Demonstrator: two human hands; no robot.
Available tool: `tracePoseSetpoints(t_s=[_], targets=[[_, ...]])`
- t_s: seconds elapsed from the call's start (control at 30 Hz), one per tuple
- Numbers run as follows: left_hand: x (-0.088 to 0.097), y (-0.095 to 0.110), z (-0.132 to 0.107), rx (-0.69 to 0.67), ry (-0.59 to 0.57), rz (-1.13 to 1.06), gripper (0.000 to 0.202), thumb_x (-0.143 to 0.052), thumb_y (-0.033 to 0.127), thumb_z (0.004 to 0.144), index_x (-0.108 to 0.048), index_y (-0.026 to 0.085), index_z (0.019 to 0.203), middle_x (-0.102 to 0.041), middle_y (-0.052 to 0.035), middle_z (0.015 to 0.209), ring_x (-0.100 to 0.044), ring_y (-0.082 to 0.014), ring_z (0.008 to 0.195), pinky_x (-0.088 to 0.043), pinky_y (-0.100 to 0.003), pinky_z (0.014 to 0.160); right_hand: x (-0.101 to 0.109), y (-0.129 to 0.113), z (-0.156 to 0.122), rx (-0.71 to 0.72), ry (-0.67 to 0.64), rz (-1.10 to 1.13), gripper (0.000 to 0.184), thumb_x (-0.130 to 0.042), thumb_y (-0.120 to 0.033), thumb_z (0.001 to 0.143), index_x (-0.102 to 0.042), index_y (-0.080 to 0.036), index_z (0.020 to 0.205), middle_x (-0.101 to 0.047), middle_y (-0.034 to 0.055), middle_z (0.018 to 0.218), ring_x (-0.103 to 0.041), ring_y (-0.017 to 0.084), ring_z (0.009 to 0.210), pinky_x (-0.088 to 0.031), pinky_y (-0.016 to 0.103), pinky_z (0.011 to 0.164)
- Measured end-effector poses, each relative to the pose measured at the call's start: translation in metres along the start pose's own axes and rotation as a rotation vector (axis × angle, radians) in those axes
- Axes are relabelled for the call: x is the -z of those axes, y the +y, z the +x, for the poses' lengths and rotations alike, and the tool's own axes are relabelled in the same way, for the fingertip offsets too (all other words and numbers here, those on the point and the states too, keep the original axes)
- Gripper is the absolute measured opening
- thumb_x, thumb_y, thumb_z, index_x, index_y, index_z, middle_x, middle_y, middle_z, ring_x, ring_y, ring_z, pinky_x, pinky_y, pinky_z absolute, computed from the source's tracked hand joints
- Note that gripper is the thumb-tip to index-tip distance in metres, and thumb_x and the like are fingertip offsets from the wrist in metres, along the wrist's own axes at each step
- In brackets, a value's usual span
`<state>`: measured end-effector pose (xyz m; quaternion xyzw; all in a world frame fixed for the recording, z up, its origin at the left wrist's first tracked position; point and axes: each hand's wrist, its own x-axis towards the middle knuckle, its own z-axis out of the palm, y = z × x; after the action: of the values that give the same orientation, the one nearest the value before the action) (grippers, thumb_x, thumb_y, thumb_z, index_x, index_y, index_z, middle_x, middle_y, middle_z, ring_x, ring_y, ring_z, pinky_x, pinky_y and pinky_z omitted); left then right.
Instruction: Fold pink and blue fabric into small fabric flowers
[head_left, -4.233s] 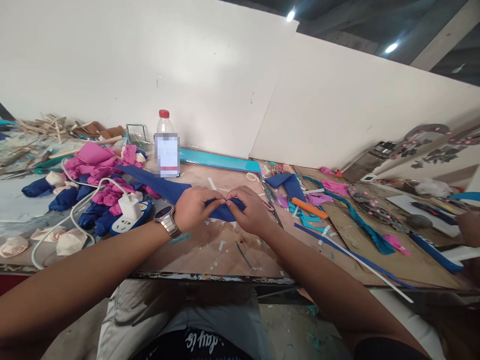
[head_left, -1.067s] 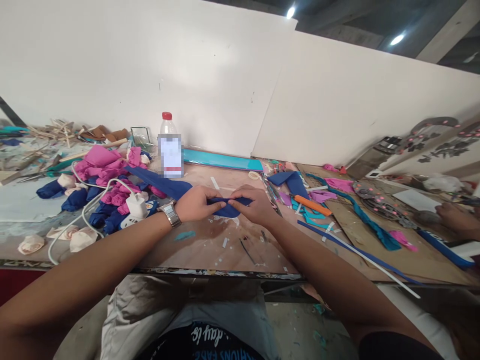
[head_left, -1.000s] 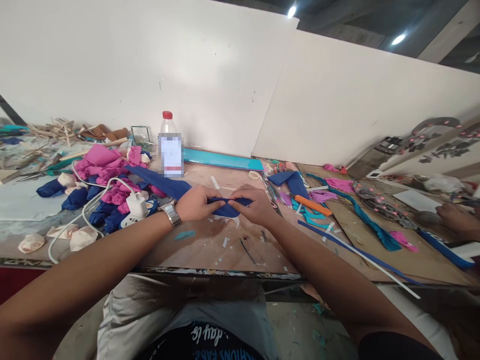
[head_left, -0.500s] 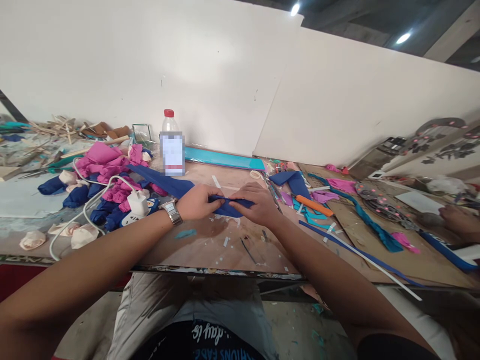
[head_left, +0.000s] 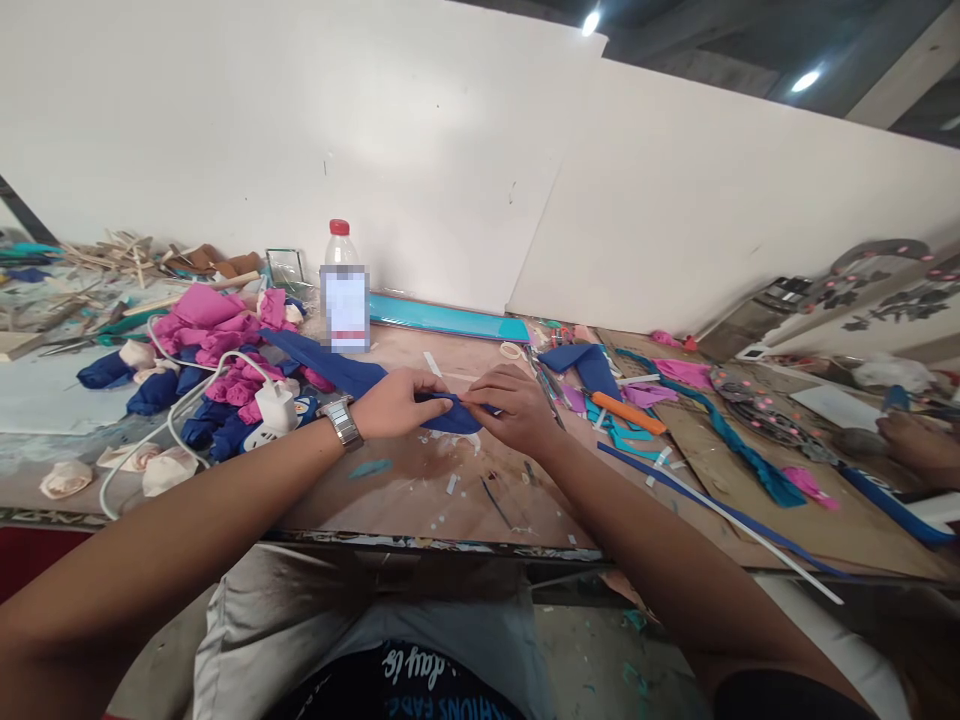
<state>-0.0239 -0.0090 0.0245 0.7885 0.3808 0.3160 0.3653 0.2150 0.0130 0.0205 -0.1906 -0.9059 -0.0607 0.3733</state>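
A long dark blue strip of fabric (head_left: 322, 362) runs from the pink pile across the wooden table (head_left: 420, 490) to my hands. My left hand (head_left: 394, 402), with a metal watch on the wrist, pinches the strip's near end with closed fingers. My right hand (head_left: 510, 408) meets it fingertip to fingertip and pinches the same blue end, which bunches between the two hands just above the table.
A red-capped plastic bottle (head_left: 343, 290) stands behind my hands. Pink and blue fabric pieces (head_left: 206, 335), a white charger on a power strip (head_left: 274, 408) and cream fabric roses (head_left: 67, 478) lie left. An orange cutter (head_left: 619, 412) and scraps lie right. Another person's hand (head_left: 911, 445) works far right.
Both hands stay on the blue strip's end; my right fingers have shifted slightly left along the fold. The view has barely moved.
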Motion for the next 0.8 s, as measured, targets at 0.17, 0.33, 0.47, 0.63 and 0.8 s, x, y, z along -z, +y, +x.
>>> tracePoseSetpoints(t_s=[0.17, 0.33, 0.47, 0.63, 0.8], targets=[[-0.003, -0.001, 0.001, 0.011, 0.022, 0.016, 0.038, -0.062, 0.049, 0.091, -0.075, 0.014, 0.089, -0.070, -0.0027, 0.079, -0.056, -0.0139, 0.070, -0.040, -0.025, 0.064, 0.001, 0.000, 0.000, 0.011, -0.017, -0.043, 0.010, -0.068, -0.020, 0.094, -0.077, -0.026, 0.094, -0.079, 0.0026, 0.091, -0.067, 0.019, 0.084, -0.050, 0.039, 0.081], [-0.004, -0.010, 0.003, 0.005, 0.015, -0.001, 0.028, -0.067, 0.040, 0.088, -0.076, 0.014, 0.094, -0.073, -0.0032, 0.084, -0.060, -0.0147, 0.073, -0.043, -0.025, 0.067, 0.000, -0.004, 0.001, -0.050, -0.002, 0.003, 0.007, -0.068, -0.024, 0.095, -0.075, -0.025, 0.097, -0.079, 0.0034, 0.091, -0.069, 0.019, 0.085, -0.051, 0.038, 0.083], [-0.003, -0.008, 0.001, -0.026, 0.013, 0.055, 0.032, -0.060, 0.042, 0.093, -0.074, 0.014, 0.087, -0.068, -0.0005, 0.075, -0.055, -0.0128, 0.067, -0.039, -0.024, 0.064, -0.001, -0.006, 0.000, -0.117, -0.011, 0.004, 0.008, -0.070, -0.031, 0.095, -0.074, -0.024, 0.096, -0.078, 0.0036, 0.089, -0.069, 0.020, 0.085, -0.048, 0.040, 0.086], [-0.002, -0.002, -0.001, -0.122, 0.036, 0.194, 0.037, -0.054, 0.042, 0.098, -0.072, 0.015, 0.080, -0.065, 0.0011, 0.067, -0.053, -0.0124, 0.064, -0.035, -0.025, 0.062, -0.001, -0.008, 0.000, -0.181, -0.054, -0.043, 0.012, -0.067, -0.032, 0.097, -0.072, -0.023, 0.090, -0.078, 0.0031, 0.088, -0.067, 0.021, 0.088, -0.040, 0.044, 0.094], [-0.003, -0.001, -0.003, -0.184, 0.079, 0.304, 0.035, -0.055, 0.045, 0.099, -0.077, 0.019, 0.094, -0.074, -0.0018, 0.076, -0.061, -0.0151, 0.068, -0.039, -0.026, 0.067, 0.000, -0.009, 0.002, -0.161, -0.107, -0.038, 0.016, -0.064, -0.032, 0.099, -0.072, -0.022, 0.088, -0.076, 0.0027, 0.085, -0.066, 0.020, 0.086, -0.036, 0.043, 0.093]])
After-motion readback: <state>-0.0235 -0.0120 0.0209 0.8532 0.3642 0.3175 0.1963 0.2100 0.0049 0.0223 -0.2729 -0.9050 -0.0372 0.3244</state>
